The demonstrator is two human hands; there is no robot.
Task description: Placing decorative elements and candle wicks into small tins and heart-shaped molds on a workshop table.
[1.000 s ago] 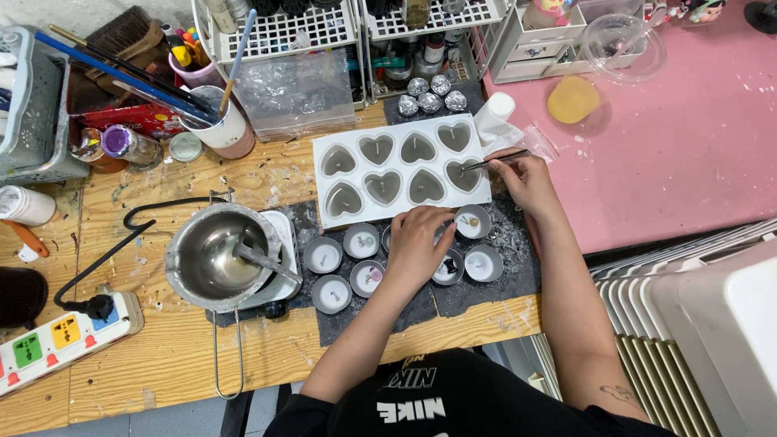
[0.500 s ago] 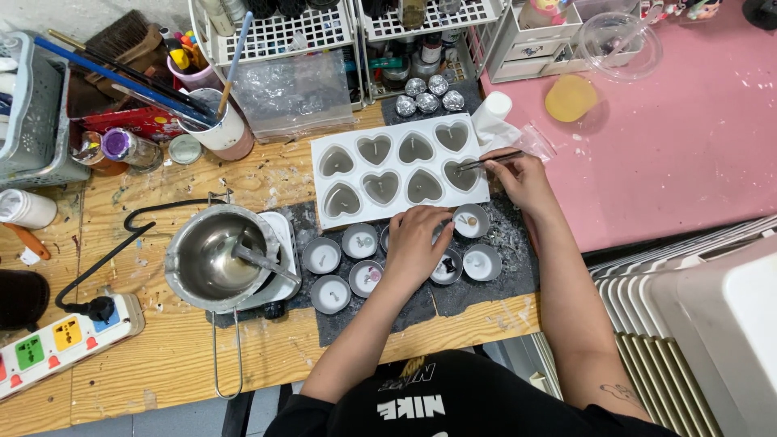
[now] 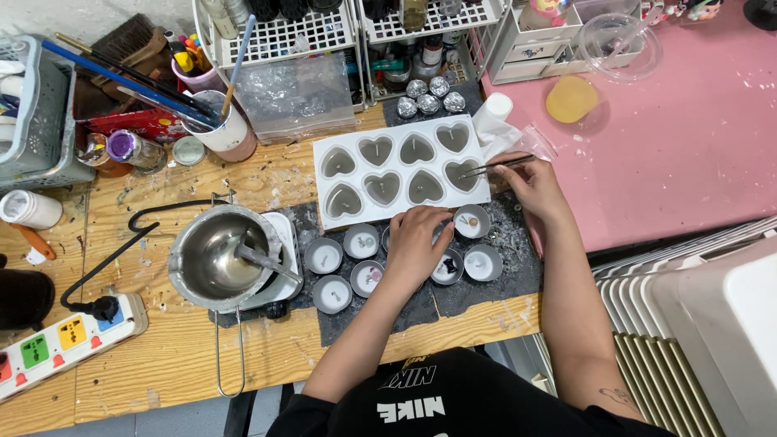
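Tweezers (image 3: 495, 166) pinched in right hand (image 3: 534, 184) over heart mould (image 3: 401, 171); left hand (image 3: 417, 243) flat, covering small cups (image 3: 362, 240)

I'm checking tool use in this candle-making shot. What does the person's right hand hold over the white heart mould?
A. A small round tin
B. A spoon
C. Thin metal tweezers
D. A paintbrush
C: the right hand pinches thin metal tweezers whose tips reach over the right-hand end of the white heart mould, while the left hand rests among the small round tins on the dark mat below it.
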